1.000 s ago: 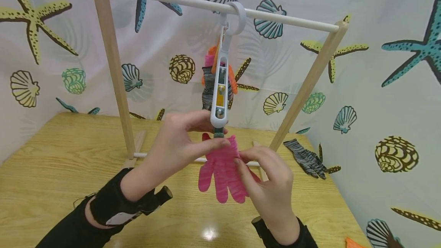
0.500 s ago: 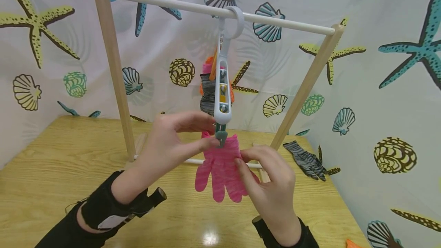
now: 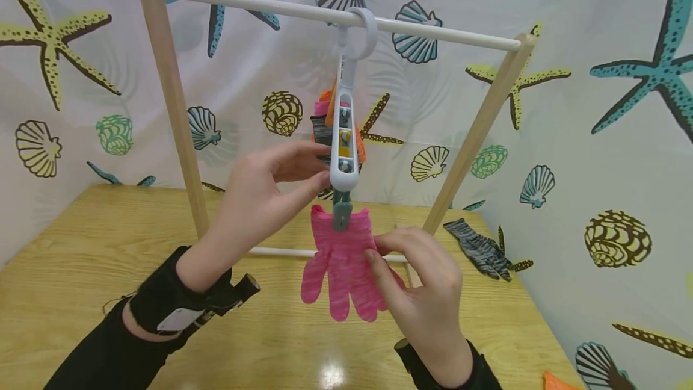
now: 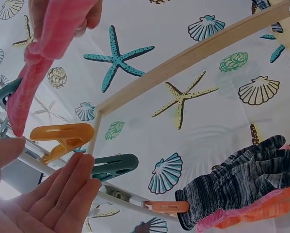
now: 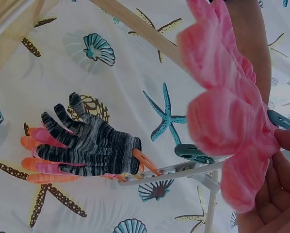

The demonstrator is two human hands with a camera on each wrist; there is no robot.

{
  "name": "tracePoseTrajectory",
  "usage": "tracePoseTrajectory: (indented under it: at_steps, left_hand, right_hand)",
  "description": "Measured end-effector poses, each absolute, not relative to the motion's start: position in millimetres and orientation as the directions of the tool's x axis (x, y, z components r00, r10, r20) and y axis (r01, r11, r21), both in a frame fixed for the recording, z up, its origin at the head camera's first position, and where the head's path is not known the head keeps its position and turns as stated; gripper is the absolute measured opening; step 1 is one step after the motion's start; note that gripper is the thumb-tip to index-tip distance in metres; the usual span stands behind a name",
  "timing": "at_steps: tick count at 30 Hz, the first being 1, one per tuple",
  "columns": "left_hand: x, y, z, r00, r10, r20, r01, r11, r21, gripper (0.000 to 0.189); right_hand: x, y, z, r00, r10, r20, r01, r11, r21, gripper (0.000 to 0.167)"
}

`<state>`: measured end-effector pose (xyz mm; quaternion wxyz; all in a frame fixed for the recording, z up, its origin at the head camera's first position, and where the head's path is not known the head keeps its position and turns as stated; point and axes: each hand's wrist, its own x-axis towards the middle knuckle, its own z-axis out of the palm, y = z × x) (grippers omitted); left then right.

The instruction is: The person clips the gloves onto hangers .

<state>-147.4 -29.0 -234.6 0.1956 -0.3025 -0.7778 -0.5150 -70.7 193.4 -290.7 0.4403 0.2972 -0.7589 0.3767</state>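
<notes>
A pink knit glove (image 3: 340, 269) hangs fingers down from a dark green clothespin (image 3: 342, 214) at the near end of a white clip hanger (image 3: 344, 137). My right hand (image 3: 425, 278) pinches the glove's right edge between thumb and fingers. Left of the hanger, my left hand (image 3: 262, 194) is off the clothespin, thumb and fingers apart; in the left wrist view its fingers extend near a yellow clothespin (image 4: 62, 137) and another green clothespin (image 4: 115, 166). At the hanger's far end, an orange clothespin (image 4: 169, 207) holds a black-and-grey glove (image 4: 237, 179), with pink and orange gloves behind it.
The hanger hooks over the white bar (image 3: 260, 3) of a wooden stand with slanted posts (image 3: 173, 89). A loose black-and-grey glove (image 3: 479, 250) lies on the wooden table (image 3: 108, 257) at right. An orange piece (image 3: 557, 381) shows at the lower right edge. A patterned curtain (image 3: 444, 95) hangs behind.
My left hand has let go of the green clothespin and moved up and slightly left. The clothespin now grips the pink glove's cuff. My right hand keeps its pinch.
</notes>
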Motion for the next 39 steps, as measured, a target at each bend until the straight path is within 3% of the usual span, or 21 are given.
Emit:
tracePoseTrajectory:
  at_steps: [18,28,34,39]
  left_hand:
    - [-165,-19,-229,-0.757,0.341,0.558,0.647,0.265,0.715,0.039]
    - [-169,-14,-227,-0.742,0.374,0.557,0.655,0.226,0.720,0.041]
    - [-171,-14,-229,-0.731,0.386,0.563,0.661,0.195,0.725,0.035]
    - [-172,-15,-230,-0.724,0.390,0.570,0.668,0.186,0.721,0.036]
  right_hand:
    - [-73,189,-292,-0.453,-0.147,0.879,-0.792,0.520,-0.321,0.032]
    - [-71,190,-296,-0.497,-0.155,0.854,-0.750,0.571,-0.334,0.019]
    - [-73,191,-299,-0.475,-0.150,0.867,-0.771,0.546,-0.328,0.028]
    - [-74,192,-300,-0.494,-0.151,0.856,-0.762,0.550,-0.342,0.022]
